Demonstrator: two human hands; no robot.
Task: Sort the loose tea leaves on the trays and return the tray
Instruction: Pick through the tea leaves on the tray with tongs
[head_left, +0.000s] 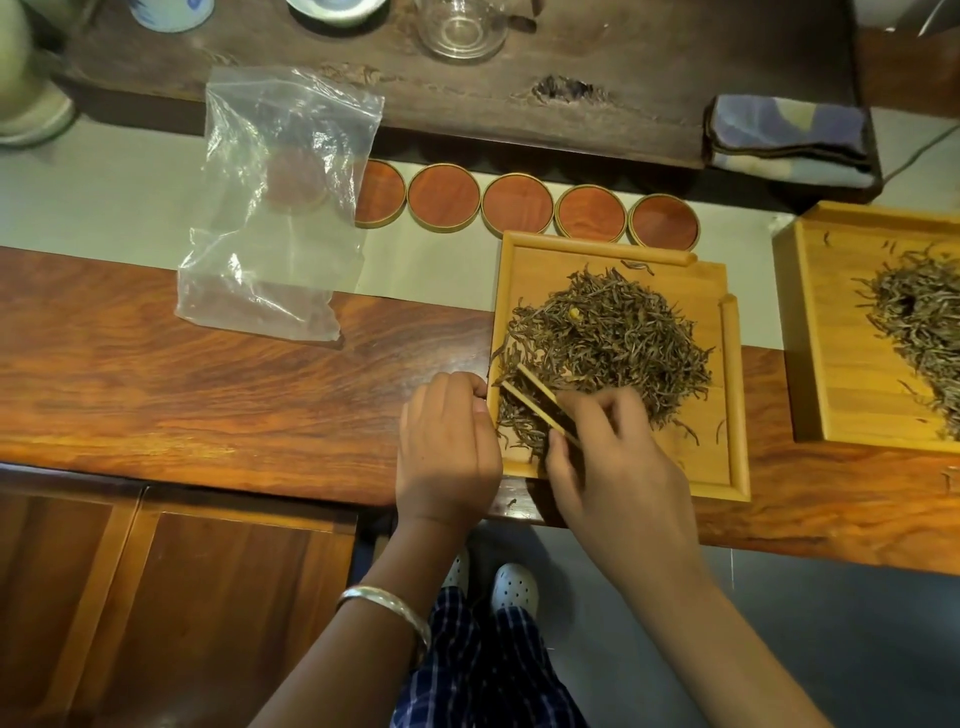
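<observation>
A light wooden tray (733, 395) lies on the counter with a heap of loose tea leaves (608, 338) on it. My right hand (608, 447) holds bamboo tongs (537, 400) whose tips reach into the leaves at the tray's near left corner. My left hand (447, 447) rests at the tray's left edge with its fingers curled; what they touch is hidden. At the right edge of the view stands a second wooden tray (821, 332) with its own tea leaves (919, 322).
A clear plastic bag (280, 208) lies to the left on the counter. Several round red-brown coasters (517, 203) line up behind the tray. A folded cloth (789, 140) sits at the back right, and a glass cup (462, 26) and ceramic cups at the back.
</observation>
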